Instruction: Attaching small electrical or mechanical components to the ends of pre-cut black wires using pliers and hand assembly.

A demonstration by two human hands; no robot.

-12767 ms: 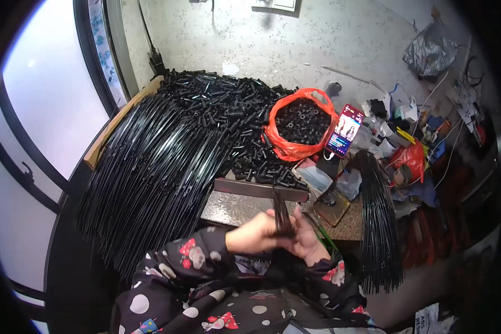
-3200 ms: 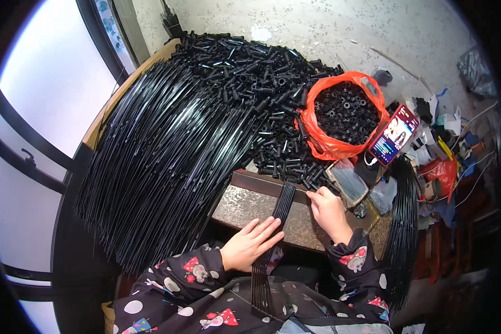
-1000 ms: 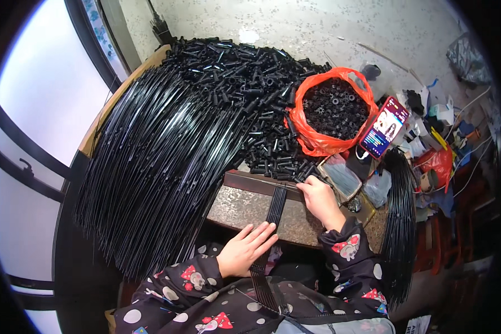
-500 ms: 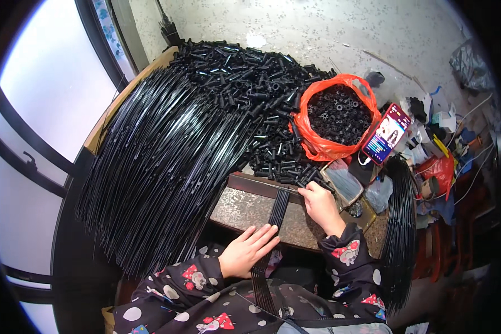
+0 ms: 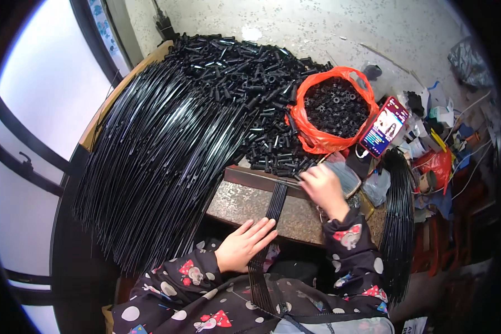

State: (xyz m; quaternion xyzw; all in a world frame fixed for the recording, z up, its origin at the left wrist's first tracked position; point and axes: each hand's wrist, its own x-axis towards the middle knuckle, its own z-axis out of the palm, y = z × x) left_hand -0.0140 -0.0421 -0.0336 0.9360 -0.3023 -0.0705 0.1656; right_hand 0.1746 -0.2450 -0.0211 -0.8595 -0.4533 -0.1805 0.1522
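Note:
My left hand (image 5: 247, 243) lies flat, fingers stretched, on a narrow row of thin black rods (image 5: 277, 200). The rods lie side by side across a speckled stone slab (image 5: 239, 201) and run down over its near edge towards my lap. Their far ends meet a dark raised bar (image 5: 250, 179) along the slab's back edge. Beyond the slab's right part, my right hand (image 5: 324, 189) has its fingers bent together and is slightly blurred. What it pinches, if anything, cannot be made out. A thin light-coloured strip crosses the rod ends near its fingertips.
A large sheaf of black rods (image 5: 156, 167) fills the left side. Behind lie piled black tubular fittings (image 5: 234, 69). An orange-red bag (image 5: 317, 146) holds small black parts, beside a lit phone (image 5: 385, 127). Another rod bundle (image 5: 396, 222) hangs at right, near clutter and cables.
My right hand has lifted a little away from me, off the spot by the rod ends, and its fingers have curled more. My left hand stays on the rods. The whole view has shifted slightly.

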